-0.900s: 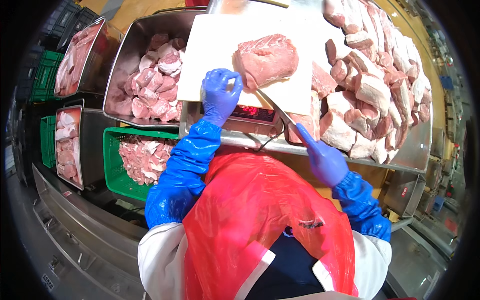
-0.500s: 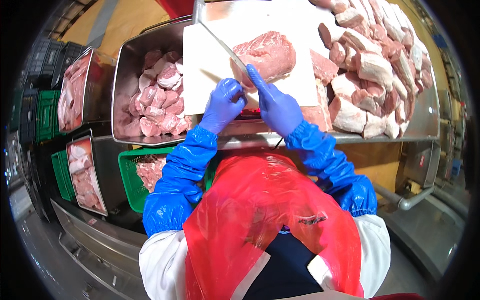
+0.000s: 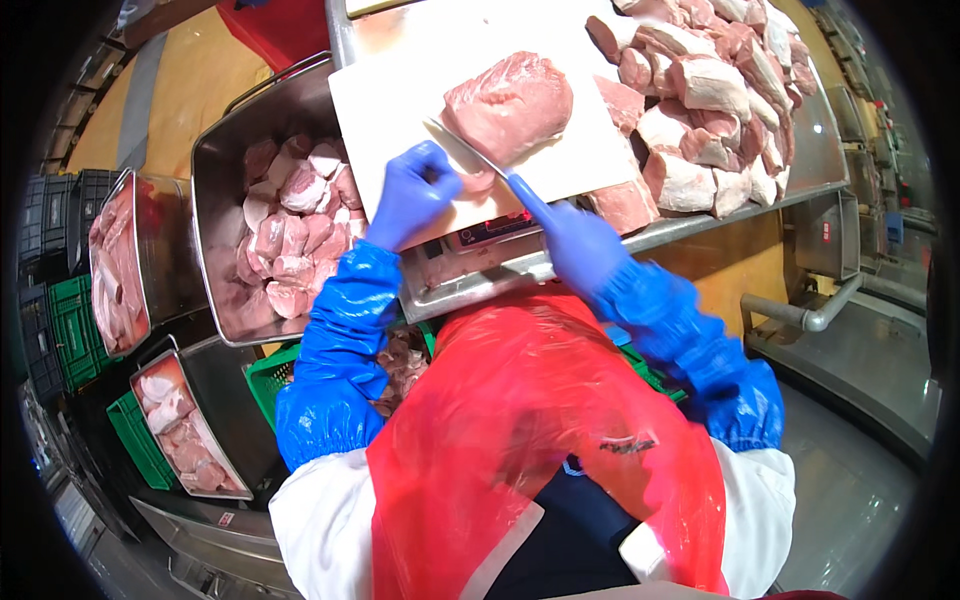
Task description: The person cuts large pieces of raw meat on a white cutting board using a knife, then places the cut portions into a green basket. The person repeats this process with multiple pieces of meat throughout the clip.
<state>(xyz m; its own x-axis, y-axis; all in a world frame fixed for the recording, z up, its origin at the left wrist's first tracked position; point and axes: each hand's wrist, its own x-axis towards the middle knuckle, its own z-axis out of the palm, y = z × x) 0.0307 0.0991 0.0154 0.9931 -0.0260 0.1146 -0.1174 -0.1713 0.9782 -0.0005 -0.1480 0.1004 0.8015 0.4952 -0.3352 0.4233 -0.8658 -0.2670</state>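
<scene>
the right hand [image 3: 585, 245], clamped on a knife [image 3: 510, 176], holds it along the lower left edge of a meat block [image 3: 515, 105] on a white board [image 3: 375, 110], top center of the frame. the left hand [image 3: 412, 192] curls beside a small strip [image 3: 479, 183] (whether it grips, one cannot tell). cut pieces [image 3: 712, 85] crowd the surface [image 3: 818, 140] at upper right.

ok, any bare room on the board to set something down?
White board: bare between its left edge, the left hand and the meat slab; narrower strip right of the slab. Crowded: the slab's near side, with knife and right hand; past the board's right edge, piled meat.
</scene>
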